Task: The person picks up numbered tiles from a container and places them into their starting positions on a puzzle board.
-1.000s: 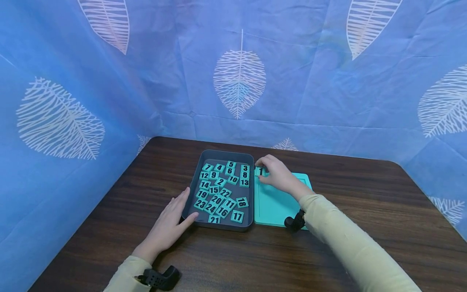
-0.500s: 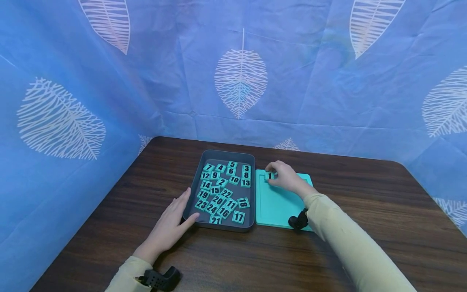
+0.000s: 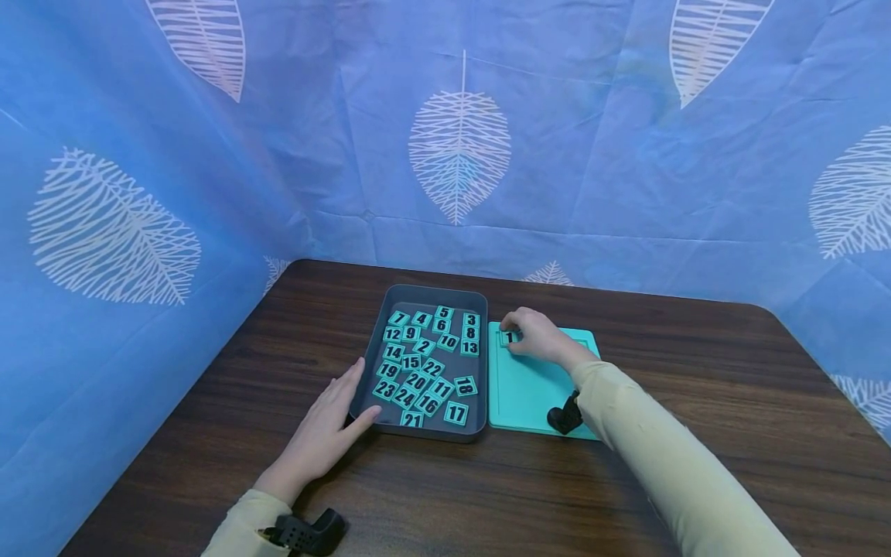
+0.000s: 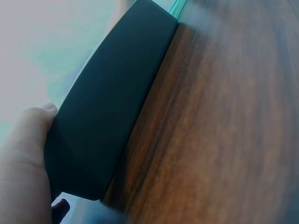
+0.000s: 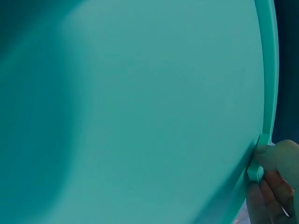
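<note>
Table [image 3: 696,340]: dark wood grain, spreading out on every side of the grip. Dark tray [image 3: 458,366] left of the grip; walls look stiff, probably light plastic, liable to slide if nudged. Turquoise board [image 3: 529,387] directly under the grip and reaching from it toward the person; looks rigid and smooth, best taken by its raised rim. Left hand [image 3: 320,425] across the tray from the grip, fingers straight along the outer side, thumb at the near corner; seems to steady, not grasp. Right hand [image 3: 539,336] over the board's far left corner, pinching tile 1 [image 3: 509,338] between thumb and fingers. Other numbered tiles [image 3: 433,368] lie loose in the tray, left of the grip.

Tile 1 itself: beside the rim; cannot tell whether it lies flat. Judged light, hard, not fragile; smooth faces may slip. Best hold: opposite edges.
</note>
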### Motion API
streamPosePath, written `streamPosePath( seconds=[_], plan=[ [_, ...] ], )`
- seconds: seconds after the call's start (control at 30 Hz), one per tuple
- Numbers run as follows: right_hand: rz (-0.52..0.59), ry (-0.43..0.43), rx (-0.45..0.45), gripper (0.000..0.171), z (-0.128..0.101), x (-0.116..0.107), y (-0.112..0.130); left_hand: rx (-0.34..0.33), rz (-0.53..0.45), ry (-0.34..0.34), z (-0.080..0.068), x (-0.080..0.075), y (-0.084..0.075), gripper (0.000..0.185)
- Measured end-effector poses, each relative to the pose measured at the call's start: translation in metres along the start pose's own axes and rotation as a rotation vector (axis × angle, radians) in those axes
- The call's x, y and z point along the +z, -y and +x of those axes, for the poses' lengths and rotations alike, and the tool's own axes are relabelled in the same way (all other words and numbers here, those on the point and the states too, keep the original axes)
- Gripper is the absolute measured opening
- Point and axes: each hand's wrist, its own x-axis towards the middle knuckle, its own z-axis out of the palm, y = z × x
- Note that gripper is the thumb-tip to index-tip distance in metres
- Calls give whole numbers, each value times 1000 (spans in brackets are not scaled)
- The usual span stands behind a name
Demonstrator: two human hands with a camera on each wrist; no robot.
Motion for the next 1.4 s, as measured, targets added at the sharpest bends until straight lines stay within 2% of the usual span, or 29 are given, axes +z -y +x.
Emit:
streamPosePath(
  seconds=[0.97,1.2,1.4],
  plan=[
    [-27,19,-8,31,7,1,4,-28,-12,9,-1,-1,-1,78],
    [48,-42,13,34,8,-7,10,-9,-4,-6,0,1,0,78],
    [101,-115,-17,31,11,-16,28,-15,0,-1,0,-1,-1,77]
  ],
)
